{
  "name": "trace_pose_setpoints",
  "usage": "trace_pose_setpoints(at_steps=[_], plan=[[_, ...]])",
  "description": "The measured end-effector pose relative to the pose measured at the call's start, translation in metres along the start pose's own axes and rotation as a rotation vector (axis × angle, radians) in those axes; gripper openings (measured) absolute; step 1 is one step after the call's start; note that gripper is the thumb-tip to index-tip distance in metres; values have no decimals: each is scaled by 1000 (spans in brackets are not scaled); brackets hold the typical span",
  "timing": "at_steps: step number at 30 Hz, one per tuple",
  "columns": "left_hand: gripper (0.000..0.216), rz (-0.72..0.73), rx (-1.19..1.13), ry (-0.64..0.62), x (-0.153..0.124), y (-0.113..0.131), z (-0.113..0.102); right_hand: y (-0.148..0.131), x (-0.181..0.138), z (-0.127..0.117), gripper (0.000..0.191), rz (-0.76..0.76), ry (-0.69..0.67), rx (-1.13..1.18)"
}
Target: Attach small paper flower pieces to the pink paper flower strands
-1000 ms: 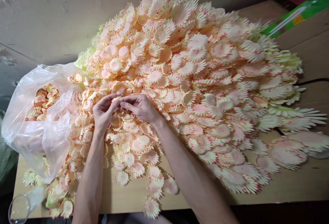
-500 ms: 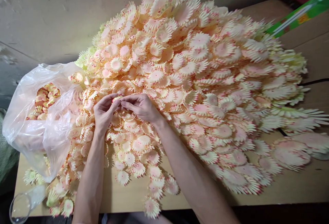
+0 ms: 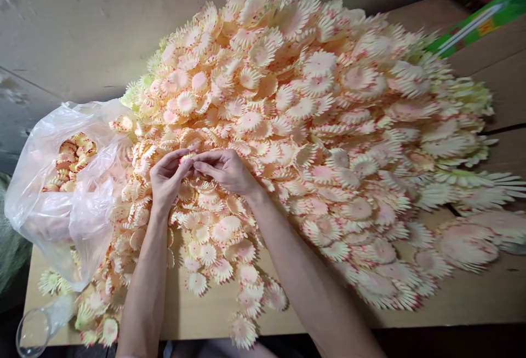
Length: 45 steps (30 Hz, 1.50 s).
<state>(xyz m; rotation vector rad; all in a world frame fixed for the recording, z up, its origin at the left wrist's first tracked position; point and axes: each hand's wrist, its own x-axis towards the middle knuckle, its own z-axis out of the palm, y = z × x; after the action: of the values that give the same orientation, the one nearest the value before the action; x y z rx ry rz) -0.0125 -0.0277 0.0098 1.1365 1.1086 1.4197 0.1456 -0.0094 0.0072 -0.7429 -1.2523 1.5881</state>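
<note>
A big heap of pale pink and cream fringed fabric flower petals (image 3: 312, 117) covers most of the wooden table (image 3: 452, 298). My left hand (image 3: 166, 180) and my right hand (image 3: 226, 171) meet at the heap's near left side. Their fingertips pinch one small flower petal piece (image 3: 187, 158) between them, right above the pile. Most of that piece is hidden by my fingers.
A clear plastic bag (image 3: 61, 194) with stacked yellow-red petals lies at the left. A clear glass or cup (image 3: 33, 333) sits at the table's near left corner. A green box (image 3: 476, 21) lies at the back right. A cardboard-like wall rises behind the heap.
Both hands stay pinched together at the same spot. Only the view has shifted slightly.
</note>
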Motion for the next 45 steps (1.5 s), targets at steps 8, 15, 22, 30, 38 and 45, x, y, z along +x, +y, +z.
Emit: trace_pose_setpoints(at_steps=[8,15,22,30,38,45], plan=[[31,-2,6,6,0,2,1,0,0,0,25,-5,-9,4],[32,5,25,9,0,1,1,-3,0,1,26,4,0,-6],[30,0,2,-3,0,1,0,-2,0,0,27,-13,-1,-15],[32,-8,24,-6,0,1,0,-2,0,2,27,-4,21,-27],[30,-29,-9,-3,-1,3,2,-4,-1,1,26,1,5,-19],[31,-34,1,-5,-1,4,2,0,0,-1,23,-11,-16,6]])
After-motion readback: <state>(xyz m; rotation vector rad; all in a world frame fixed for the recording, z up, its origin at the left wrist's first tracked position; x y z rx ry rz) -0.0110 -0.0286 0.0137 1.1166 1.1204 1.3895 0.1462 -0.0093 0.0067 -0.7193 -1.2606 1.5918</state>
